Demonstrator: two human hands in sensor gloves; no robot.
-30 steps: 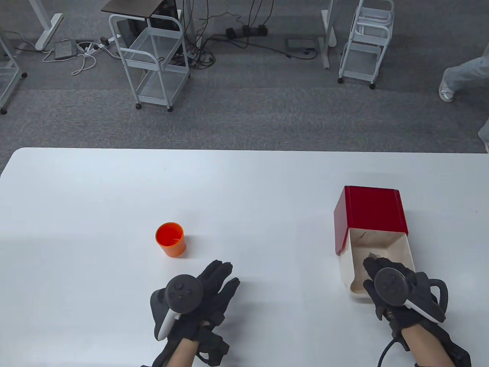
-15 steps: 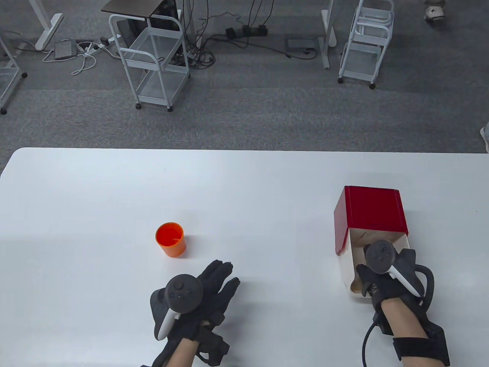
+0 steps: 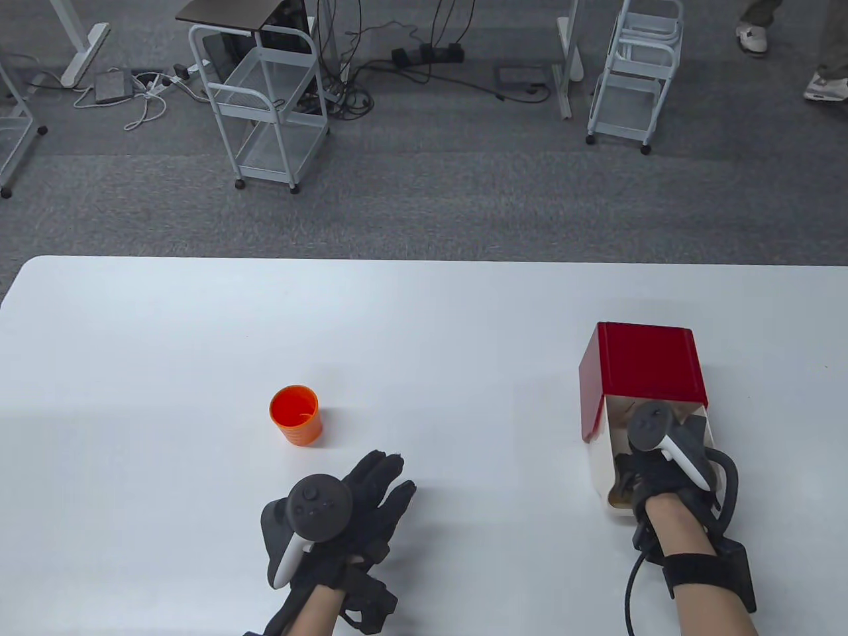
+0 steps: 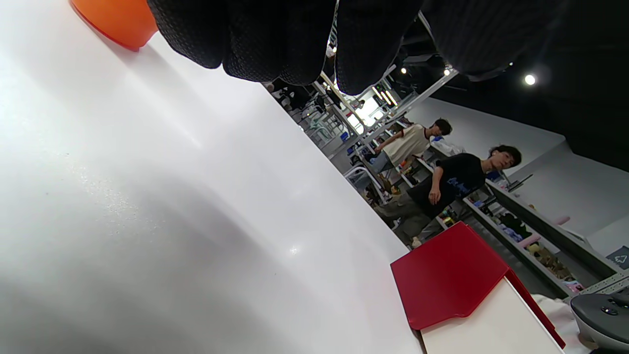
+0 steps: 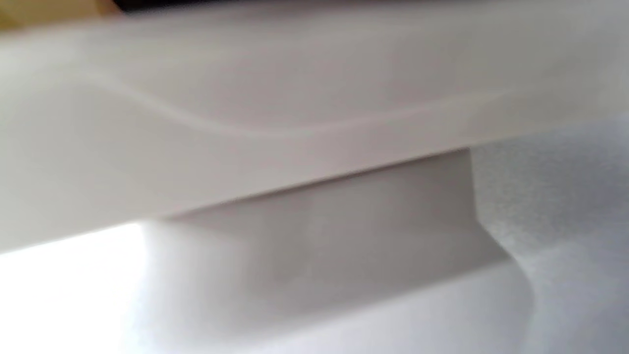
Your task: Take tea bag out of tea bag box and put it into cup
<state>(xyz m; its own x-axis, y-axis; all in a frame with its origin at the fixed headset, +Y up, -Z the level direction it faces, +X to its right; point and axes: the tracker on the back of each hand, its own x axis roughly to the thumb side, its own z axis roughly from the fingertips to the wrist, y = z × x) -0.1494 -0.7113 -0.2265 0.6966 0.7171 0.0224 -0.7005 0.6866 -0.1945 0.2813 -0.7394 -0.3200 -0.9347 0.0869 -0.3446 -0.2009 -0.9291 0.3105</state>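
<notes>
An orange cup (image 3: pixel 295 415) stands upright on the white table (image 3: pixel 424 318), left of centre; its base shows in the left wrist view (image 4: pixel 115 19). The tea bag box (image 3: pixel 641 371), red with a white open tray, lies at the right; it also shows in the left wrist view (image 4: pixel 449 275). My right hand (image 3: pixel 652 457) reaches down into the open tray, its fingers hidden by the tracker and the box wall. No tea bag shows. The right wrist view shows only the blurred white box wall (image 5: pixel 314 147). My left hand (image 3: pixel 361 507) rests flat on the table with fingers (image 4: pixel 275 44) spread, holding nothing.
The table's far edge runs across the table view's middle. Beyond it are grey carpet, white wire carts (image 3: pixel 268 106) and cables. Two people (image 4: pixel 442 177) stand in the background of the left wrist view.
My right hand has moved forward and deeper into the box tray, wrist tilting down. The left hand and the cup have not moved.
</notes>
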